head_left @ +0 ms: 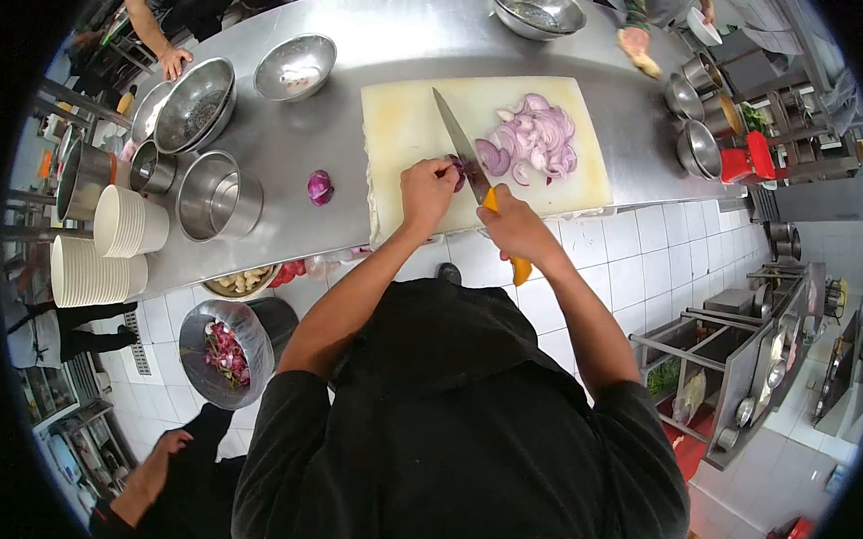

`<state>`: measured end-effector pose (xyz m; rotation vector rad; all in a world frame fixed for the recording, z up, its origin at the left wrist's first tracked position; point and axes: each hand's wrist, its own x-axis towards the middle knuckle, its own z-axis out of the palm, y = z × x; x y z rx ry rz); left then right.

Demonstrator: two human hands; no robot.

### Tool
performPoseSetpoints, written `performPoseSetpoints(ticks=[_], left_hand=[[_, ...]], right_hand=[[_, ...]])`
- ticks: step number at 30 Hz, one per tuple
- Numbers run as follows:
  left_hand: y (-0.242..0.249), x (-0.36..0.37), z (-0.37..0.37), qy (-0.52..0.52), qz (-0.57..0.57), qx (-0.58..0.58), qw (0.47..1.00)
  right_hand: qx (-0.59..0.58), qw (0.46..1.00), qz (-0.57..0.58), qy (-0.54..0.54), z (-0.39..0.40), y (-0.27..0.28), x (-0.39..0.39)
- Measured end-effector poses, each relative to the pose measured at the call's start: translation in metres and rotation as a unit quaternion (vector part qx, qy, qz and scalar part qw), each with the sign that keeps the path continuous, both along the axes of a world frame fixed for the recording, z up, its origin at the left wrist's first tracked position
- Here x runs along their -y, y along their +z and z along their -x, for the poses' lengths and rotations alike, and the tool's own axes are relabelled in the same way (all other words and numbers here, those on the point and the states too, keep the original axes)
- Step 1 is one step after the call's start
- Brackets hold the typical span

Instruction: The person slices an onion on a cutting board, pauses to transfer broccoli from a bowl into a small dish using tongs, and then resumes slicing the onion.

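My left hand (426, 195) is closed on a purple onion (457, 172) and presses it to the white cutting board (399, 107). In my right hand (518, 227) is a kitchen knife (451, 123) with a yellow handle, its blade right beside the onion and its tip pointing to the far side of the board. A loose pile of onion slices (539, 138) lies on the board's right half, past the blade. Left of the board, a whole peeled onion (320, 188) rests on the steel counter.
Steel bowls (296, 67) and a deep pot (219, 197) stand on the counter's left side, near stacked white tubs (99, 272). A lined bin (229, 353) with onion scraps is on the floor at left. Other people's hands (175, 63) show across the counter.
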<state>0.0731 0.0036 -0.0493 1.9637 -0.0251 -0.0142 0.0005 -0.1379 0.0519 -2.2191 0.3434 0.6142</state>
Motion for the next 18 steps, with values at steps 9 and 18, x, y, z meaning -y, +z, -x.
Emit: performPoseSetpoints(ticks=[9,18], left_hand=[[-0.018,-0.002,-0.006,-0.01,0.047,0.011,0.999],[-0.012,-0.002,-0.005,-0.004,0.05,0.035,0.998]], right_hand=[[0.032,0.999,-0.005,0.014,-0.02,-0.007,0.005],[0.114,0.99,0.074,0.027,-0.018,-0.074,-0.008]])
